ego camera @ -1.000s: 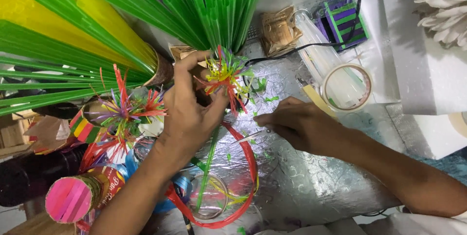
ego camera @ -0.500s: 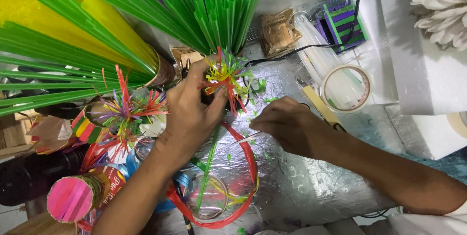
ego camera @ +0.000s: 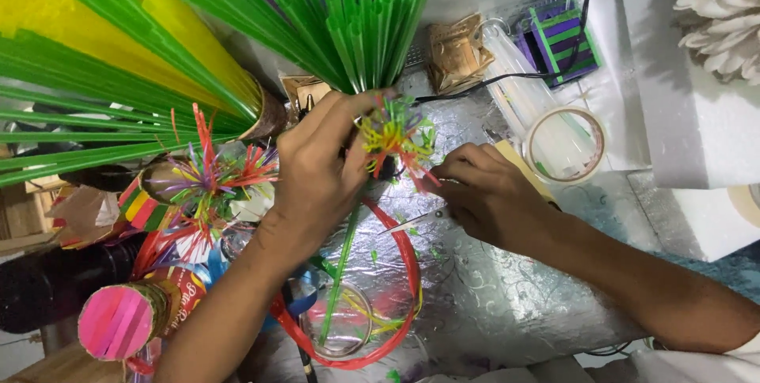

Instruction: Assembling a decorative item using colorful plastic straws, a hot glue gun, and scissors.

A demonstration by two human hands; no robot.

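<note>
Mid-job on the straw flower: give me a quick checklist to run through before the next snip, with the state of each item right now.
1. Left hand grips the straw flower just under its head: ok.
2. Green stem hangs free below the left hand, nothing pinning it: ok.
3. Right hand is beside the flower head, at its petals: ok.
4. Scissors are in the right hand, tips showing beneath it; whether the blades are open: cannot tell.
5. Left hand fingers clear of the blades: ok, they sit above the flower head.
6. Foil work surface under the flower has room, only small clippings on it: ok.
</note>
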